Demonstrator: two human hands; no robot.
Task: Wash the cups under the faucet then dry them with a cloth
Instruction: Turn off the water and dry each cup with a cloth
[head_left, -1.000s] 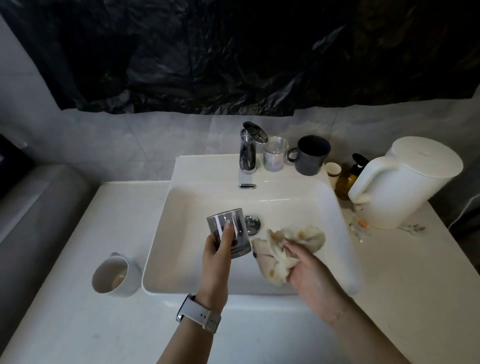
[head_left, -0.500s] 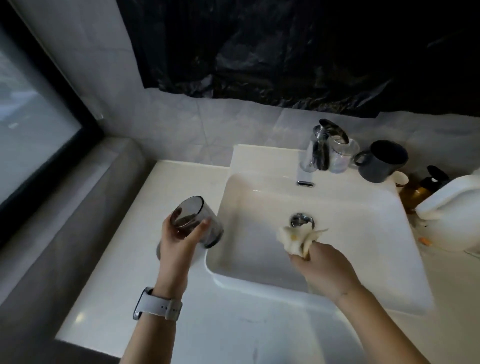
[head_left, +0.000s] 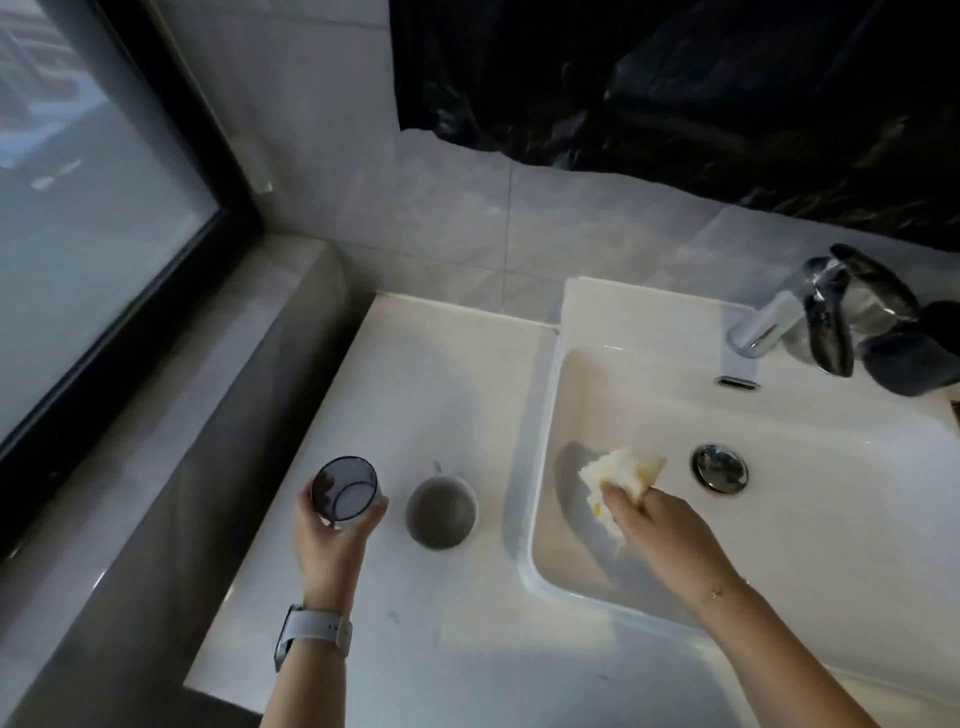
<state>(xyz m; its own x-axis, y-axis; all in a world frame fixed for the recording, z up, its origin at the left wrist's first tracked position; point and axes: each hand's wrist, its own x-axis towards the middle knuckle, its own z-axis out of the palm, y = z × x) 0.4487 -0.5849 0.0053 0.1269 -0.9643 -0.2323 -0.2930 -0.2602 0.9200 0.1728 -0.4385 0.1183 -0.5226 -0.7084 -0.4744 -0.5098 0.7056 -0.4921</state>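
My left hand (head_left: 332, 540) grips a dark see-through glass cup (head_left: 345, 489), upright, low over the white counter (head_left: 431, 374) left of the sink. A white mug (head_left: 440, 513) stands just right of it on the counter. My right hand (head_left: 660, 525) holds a crumpled pale cloth (head_left: 621, 475) inside the white sink basin (head_left: 810, 415), left of the chrome drain (head_left: 719, 467). The chrome faucet (head_left: 763, 330) stands at the back of the sink with no water visible. A dark grey mug (head_left: 914, 358) and a clear glass (head_left: 867, 306) sit behind the faucet, partly hidden.
A grey ledge (head_left: 171, 431) and a dark-framed window (head_left: 78, 208) run along the left of the counter. Black plastic sheeting (head_left: 675, 78) covers the wall above the tiles. A watch (head_left: 311, 634) is on my left wrist.
My left hand carried the glass cup out of the sink and leftward, down to the counter beside the white mug. My right hand stayed in the basin with the cloth. The view swung left.
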